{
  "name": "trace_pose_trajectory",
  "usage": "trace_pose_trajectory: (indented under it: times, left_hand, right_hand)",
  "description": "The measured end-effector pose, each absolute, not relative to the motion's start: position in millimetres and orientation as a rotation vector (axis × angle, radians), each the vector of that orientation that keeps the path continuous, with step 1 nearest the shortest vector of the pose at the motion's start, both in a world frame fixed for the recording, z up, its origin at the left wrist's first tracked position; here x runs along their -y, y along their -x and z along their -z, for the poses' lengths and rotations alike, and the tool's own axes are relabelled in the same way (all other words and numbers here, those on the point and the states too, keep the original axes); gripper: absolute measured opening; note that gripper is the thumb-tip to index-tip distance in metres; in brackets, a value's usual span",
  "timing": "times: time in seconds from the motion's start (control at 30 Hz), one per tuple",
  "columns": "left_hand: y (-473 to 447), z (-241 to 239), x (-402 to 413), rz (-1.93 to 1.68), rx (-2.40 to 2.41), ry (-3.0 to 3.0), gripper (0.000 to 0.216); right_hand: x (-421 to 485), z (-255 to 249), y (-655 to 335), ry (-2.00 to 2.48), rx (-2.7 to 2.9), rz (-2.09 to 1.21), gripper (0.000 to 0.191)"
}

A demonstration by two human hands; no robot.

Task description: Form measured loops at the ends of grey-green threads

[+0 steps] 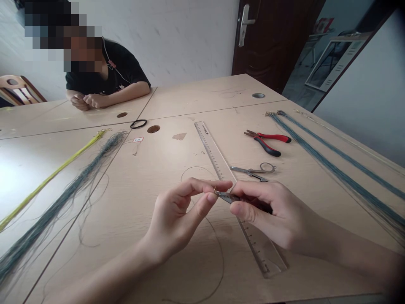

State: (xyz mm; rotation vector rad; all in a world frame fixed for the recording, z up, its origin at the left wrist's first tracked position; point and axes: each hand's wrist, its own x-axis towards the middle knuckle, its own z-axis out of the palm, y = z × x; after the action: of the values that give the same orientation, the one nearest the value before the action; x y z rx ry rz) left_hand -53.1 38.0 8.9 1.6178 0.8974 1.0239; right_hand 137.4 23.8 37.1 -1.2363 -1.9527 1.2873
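My left hand (180, 215) pinches a thin dark cord (222, 249), which loops down over the table below it. A tiny gold-coloured piece (215, 190) shows at the fingertips. Wrapped round a pair of pliers (226, 196), my right hand (275, 211) brings their narrow jaws against that gold piece; most of the handles are hidden in the palm. Beneath both hands lies a clear ruler (210, 147), slanting across the table. Folding scissors (253, 169) rest just beyond the right hand, and red-and-black pliers (268, 141) lie farther back.
Bundles of yellow cord (60, 171) and blue-grey cord (72, 185) stretch along the left. More blue-grey cords (329, 164) run down the right. A black ring (138, 123), a tape roll (258, 96) and a small tag (138, 139) lie farther back. Another person (123, 63) leans on the far table.
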Motion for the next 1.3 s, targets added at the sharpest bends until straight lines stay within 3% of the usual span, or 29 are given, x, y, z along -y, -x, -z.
trace_pose_trajectory:
  times: [1.3]
  left_hand:
    - [53.6,-8.2,-38.5,-1.004,-0.913,-1.672,0.008]
  right_hand:
    - [-23.1,-36.2,-138.1,1.244,2.01,-1.215,0.028]
